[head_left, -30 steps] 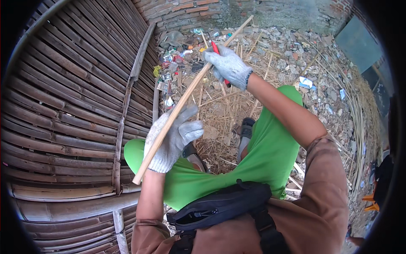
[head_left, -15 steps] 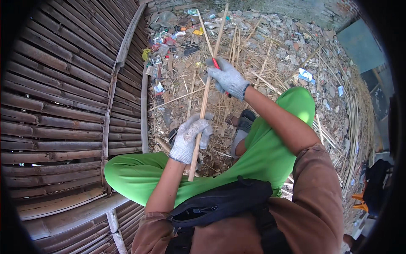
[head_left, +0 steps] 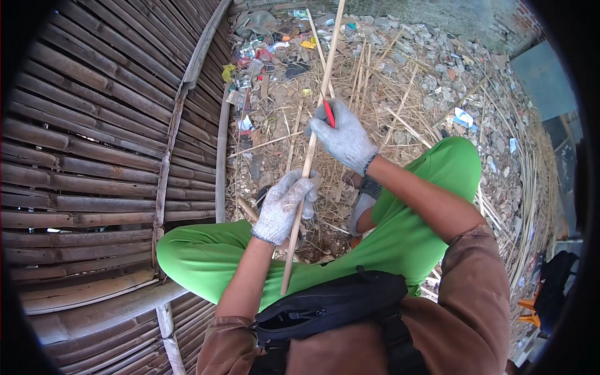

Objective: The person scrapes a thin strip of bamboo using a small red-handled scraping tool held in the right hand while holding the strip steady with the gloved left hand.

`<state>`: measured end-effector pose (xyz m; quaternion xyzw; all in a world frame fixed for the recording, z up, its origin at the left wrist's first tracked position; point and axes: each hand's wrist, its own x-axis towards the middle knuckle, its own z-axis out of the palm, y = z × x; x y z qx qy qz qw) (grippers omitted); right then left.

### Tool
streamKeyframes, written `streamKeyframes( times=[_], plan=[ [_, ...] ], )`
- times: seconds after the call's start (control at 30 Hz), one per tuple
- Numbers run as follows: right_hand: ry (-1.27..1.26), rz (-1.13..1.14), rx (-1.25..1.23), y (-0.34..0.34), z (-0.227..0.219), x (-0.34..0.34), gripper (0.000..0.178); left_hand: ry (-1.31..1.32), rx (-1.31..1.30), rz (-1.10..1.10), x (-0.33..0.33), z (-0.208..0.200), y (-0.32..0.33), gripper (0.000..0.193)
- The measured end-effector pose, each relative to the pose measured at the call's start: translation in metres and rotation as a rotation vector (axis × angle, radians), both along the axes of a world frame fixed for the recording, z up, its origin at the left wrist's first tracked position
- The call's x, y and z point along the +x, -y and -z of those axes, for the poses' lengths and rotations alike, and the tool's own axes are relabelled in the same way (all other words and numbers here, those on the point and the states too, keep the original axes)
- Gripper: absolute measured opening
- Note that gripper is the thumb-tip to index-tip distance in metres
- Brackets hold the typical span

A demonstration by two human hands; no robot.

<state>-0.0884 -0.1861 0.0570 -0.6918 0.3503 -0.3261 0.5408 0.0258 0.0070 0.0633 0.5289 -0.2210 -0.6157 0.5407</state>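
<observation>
A long, pale bamboo strip (head_left: 294, 245) slants from my lap to the far edge of the view. Gloved in off-white knit, my left hand (head_left: 286, 203) is wrapped round its lower part. Farther up, my right hand (head_left: 342, 134), in a matching glove, is closed on a slim red tool (head_left: 329, 114) and also meets the strip. The red part points up and away from me beside the strip. Whether the tool has a blade cannot be made out, as the fingers hide much of it.
A bamboo slat platform (head_left: 94, 137) fills the left side. Beyond my hands the ground (head_left: 387, 81) is strewn with rubble, litter and bamboo shavings. Another pale strip (head_left: 316, 37) lies past my right hand. My green-trousered knees flank the work, and a black waist bag (head_left: 331, 300) rests at my lap.
The strip has slid toward me, its near end now lower over my lap. My right hand has come nearer, and the red tool has turned to point more upright.
</observation>
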Motion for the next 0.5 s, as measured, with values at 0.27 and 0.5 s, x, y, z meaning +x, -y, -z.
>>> streamKeyframes(
  times=[0.27, 0.5],
  plan=[
    [-0.349, -0.006, -0.283, 0.007, -0.005, -0.005, 0.040, -0.142, 0.028, -0.075, 0.010, 0.006, -0.002, 0.026],
    [-0.550, -0.249, -0.617, -0.003, 0.018, -0.021, 0.034, -0.294, -0.015, -0.134, 0.010, 0.010, 0.005, 0.028]
  ],
)
